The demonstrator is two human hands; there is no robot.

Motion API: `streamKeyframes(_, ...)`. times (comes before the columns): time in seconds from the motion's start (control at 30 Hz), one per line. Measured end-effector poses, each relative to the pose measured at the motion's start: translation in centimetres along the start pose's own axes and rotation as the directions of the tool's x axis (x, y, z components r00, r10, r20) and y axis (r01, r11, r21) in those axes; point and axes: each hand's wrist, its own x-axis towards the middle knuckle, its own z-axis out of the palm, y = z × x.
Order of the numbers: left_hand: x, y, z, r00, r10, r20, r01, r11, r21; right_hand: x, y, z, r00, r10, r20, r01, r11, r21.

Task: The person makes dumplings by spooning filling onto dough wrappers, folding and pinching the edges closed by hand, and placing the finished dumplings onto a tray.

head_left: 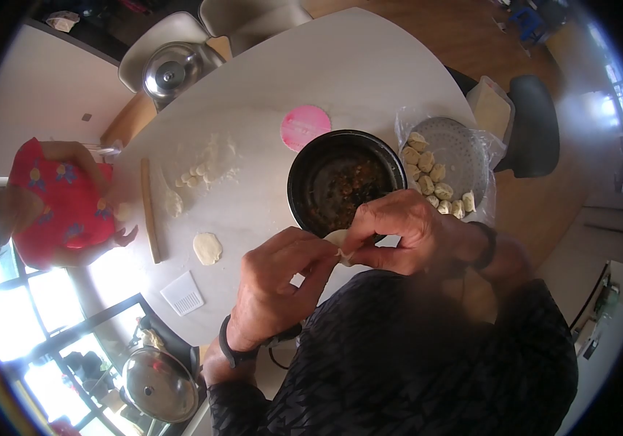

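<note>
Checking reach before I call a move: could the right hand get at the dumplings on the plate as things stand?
Probably yes: the dumplings on the plate lie close beyond the right hand, with nothing visible between. Its grip, though, is busy on the dough wrapper.

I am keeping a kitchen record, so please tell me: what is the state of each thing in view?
Left hand, pinching held dough.
Right hand, pinching it too.
Held dough, partly hidden by fingers.
Pan, uncovered, filling inside.
Dumplings, shaped, on tray.
Dough round, flat.
Dough pieces, small, not flattened.
Rolling pin, lying unused.
Pink disc, lying flat.
</note>
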Motion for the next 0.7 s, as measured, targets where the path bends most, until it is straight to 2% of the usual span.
streamKeyframes(0.07,0.0,0.4,0.0,1.0,-0.029,0.001,0.029,0.999,-0.024,0.1,-1.0,0.2,0.996,0.092,-0.005,-0.092,0.996,-0.004)
streamKeyframes(0.2,-0.5,0.3,0.1,0.996,-0.085,0.021,0.086,0.995,-0.055,0.2,-0.9,0.3,1.0,0.003,0.017,-0.001,0.994,-0.111)
streamKeyframes(0.37,-1.1,-0.3,0.9,0.998,-0.064,-0.021,0.062,0.994,-0.084,0.5,-0.9,0.9,0.996,-0.086,0.034,0.091,0.978,-0.187)
streamKeyframes(0.5,-1.2,-0.5,1.0,0.996,-0.089,-0.009,0.087,0.982,-0.169,0.1,-0.9,1.2,0.997,-0.079,0.012,0.08,0.967,-0.243)
streamKeyframes(0.6,-0.9,-0.7,0.8,0.985,-0.164,0.051,0.17,0.971,-0.168,0.1,-1.0,1.4,0.995,-0.086,-0.045,0.071,0.963,-0.262)
streamKeyframes(0.63,-0.7,-0.8,1.4,0.979,-0.194,0.06,0.202,0.916,-0.345,0.1,-1.1,1.4,0.994,-0.091,-0.069,0.07,0.962,-0.263)
streamKeyframes(0.7,-0.5,-1.4,3.4,0.964,-0.249,0.095,0.249,0.71,-0.659,0.0,-0.7,1.7,0.986,-0.129,-0.107,0.094,0.954,-0.286)
